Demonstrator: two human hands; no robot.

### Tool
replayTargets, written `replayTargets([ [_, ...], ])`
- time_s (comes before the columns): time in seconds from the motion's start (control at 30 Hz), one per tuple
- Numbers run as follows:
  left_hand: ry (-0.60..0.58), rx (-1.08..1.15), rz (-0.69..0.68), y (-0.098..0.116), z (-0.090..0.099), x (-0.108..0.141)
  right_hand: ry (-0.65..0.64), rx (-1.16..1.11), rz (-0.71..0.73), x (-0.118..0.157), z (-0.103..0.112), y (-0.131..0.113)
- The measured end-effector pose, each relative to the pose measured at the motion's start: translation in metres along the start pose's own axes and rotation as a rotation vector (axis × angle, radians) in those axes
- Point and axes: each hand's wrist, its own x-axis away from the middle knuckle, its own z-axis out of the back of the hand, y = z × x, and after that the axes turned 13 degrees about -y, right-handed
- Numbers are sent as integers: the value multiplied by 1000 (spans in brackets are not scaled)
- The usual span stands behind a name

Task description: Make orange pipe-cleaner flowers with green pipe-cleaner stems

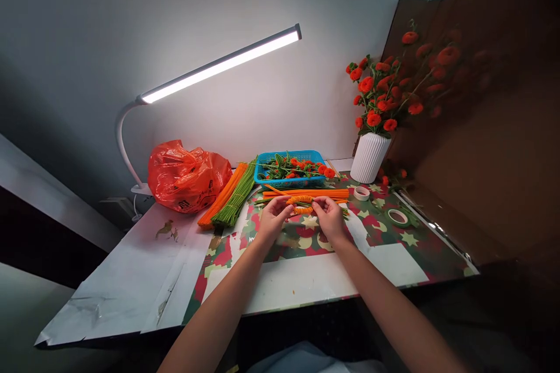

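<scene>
Between my two hands is an orange pipe cleaner [301,200], its middle coiled into a loop and a straight end sticking out up to the left. My left hand [273,219] pinches its left side, fingers closed. On the right side, my right hand [331,220] grips it between thumb and fingertips. Just behind the hands lie straight orange pipe cleaners [336,193], with some green stems partly hidden under my fingers. Past them stands a blue basket [262,158] holding red pipe-cleaner flowers [301,165] with green leaves.
An orange bundle [219,201] and a green bundle [234,203] of pipe cleaners lie left, beside a red plastic bag [188,178]. A lit lamp [223,64] arches overhead. Right are tape rolls [361,193], green tape [398,218] and a white vase [370,157] of red flowers.
</scene>
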Motion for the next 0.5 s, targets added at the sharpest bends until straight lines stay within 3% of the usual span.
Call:
replayTargets([
  [0.1, 57, 10, -8, 3, 0, 0, -46, 23, 10, 1, 0, 1],
  [0.23, 32, -69, -34, 8, 2, 2, -61, 121, 61, 1, 3, 0],
  [0.3, -43, -116, -31, 11, 4, 3, -46, 180, 85, 0, 6, -1],
  [0.4, -246, -127, 17, 14, 6, 5, -45, 235, 99, -1, 9, -2],
  [0.5, -378, -107, 60, 12, 6, 6, -118, 280, 98, -1, 11, -5],
])
